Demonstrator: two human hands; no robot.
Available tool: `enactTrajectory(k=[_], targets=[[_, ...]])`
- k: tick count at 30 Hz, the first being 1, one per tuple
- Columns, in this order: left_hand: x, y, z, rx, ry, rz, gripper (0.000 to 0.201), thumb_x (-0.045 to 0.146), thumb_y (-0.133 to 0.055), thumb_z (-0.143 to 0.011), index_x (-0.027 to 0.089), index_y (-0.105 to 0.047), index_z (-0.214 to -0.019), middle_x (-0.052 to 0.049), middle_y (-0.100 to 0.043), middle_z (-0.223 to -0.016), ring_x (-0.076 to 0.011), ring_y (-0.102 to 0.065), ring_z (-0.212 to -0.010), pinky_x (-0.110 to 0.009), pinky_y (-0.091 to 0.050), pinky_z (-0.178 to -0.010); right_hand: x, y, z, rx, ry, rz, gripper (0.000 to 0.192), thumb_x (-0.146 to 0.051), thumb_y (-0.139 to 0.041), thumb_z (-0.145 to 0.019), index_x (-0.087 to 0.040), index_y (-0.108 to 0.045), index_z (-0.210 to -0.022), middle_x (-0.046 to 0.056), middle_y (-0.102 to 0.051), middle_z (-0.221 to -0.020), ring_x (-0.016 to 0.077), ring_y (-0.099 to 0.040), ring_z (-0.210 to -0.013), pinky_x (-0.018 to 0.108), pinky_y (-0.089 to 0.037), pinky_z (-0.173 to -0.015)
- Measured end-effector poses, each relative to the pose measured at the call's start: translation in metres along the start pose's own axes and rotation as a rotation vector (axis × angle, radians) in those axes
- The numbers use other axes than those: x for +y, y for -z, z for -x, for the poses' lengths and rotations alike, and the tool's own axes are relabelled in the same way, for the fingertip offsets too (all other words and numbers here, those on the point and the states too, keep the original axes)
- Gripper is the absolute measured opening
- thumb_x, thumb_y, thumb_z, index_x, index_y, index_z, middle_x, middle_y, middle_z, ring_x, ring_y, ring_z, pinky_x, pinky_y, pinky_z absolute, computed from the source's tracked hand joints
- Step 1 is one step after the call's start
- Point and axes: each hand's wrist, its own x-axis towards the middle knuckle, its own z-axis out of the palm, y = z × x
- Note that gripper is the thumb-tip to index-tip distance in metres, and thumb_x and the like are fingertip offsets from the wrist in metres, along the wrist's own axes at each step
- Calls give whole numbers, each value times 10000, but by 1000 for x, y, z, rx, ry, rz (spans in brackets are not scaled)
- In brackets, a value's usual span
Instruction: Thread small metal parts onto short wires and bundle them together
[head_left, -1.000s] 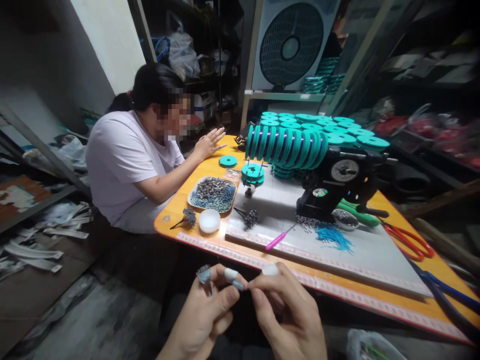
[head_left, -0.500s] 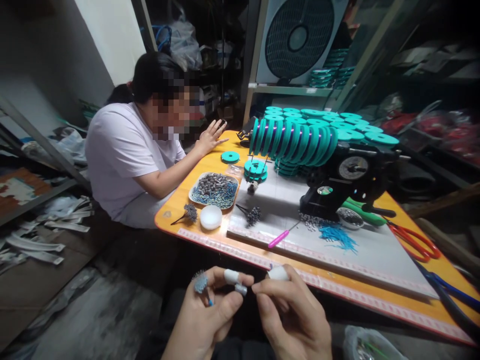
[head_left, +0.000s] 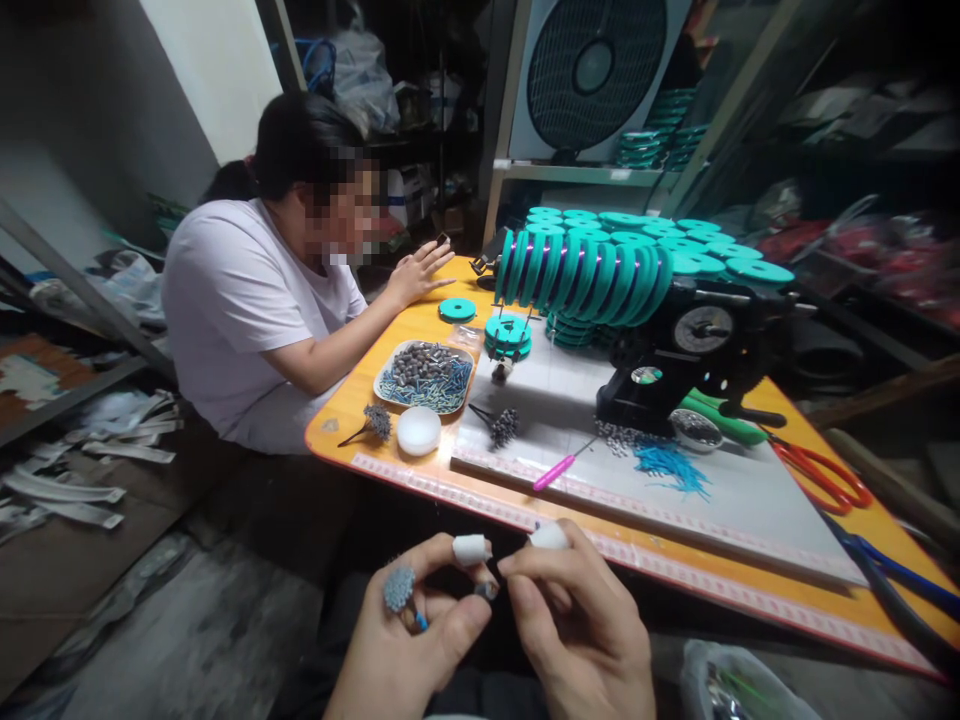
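In the head view, my left hand (head_left: 412, 640) pinches a small grey metal cylinder (head_left: 486, 590) between thumb and fingers. Tucked between the same hand's fingers is a bundle with a round grey-blue head (head_left: 400, 590) and a bright blue stem. White tape (head_left: 471, 549) wraps one left fingertip. Close beside the cylinder, my right hand (head_left: 585, 615) has its thumb and forefinger pressed together; whatever they hold is too fine to make out. Another white wrap (head_left: 550, 537) covers a right finger. Both hands are in front of the table's near edge.
On the yellow table (head_left: 337, 410) are a tray (head_left: 466, 395) of grey and blue pieces, a white round container (head_left: 419, 432), a pink-handled tool (head_left: 555, 473), a black machine (head_left: 652, 370) with green spools, and orange-handled scissors (head_left: 832, 480). A person (head_left: 232, 290) sits at left.
The grey cylinder has turned in my left fingers, so its end shows more. The round bundle head faces me more fully. The whole view has shifted slightly.
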Motion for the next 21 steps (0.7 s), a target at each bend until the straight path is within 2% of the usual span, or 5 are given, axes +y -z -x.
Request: enactTrajectory(k=[4, 11, 21], targets=[[1, -1, 1, 24, -1, 27, 611, 530, -935, -482, 147, -764, -925, -9, -673, -731, 74, -329, -397, -50, -219, -403, 1, 0, 2, -1, -11, -15, 149, -93, -609, -886, -219, -653, -952, -7, -613, -809, 41, -545, -665, 116, -425, -539], [0, 1, 0, -17, 10, 21, 597, 530, -925, -509, 145, -770, -938, -24, -675, -749, 71, -334, -398, -57, -210, -408, 3, 1, 4, -6, -9, 2, 105, -86, -603, -888, -173, -658, -915, 30, -598, -814, 54, -555, -699, 126, -452, -556], [-1, 0, 1, -5, -6, 43, 554, 499, -933, -507, 165, -780, -921, -11, -668, -763, 67, -352, -397, -66, -207, -405, 1, 3, 3, -28, 24, 15, 163, -66, -594, -888, -202, -633, -968, 9, -571, -809, 47, -522, -670, 122, -429, -539]])
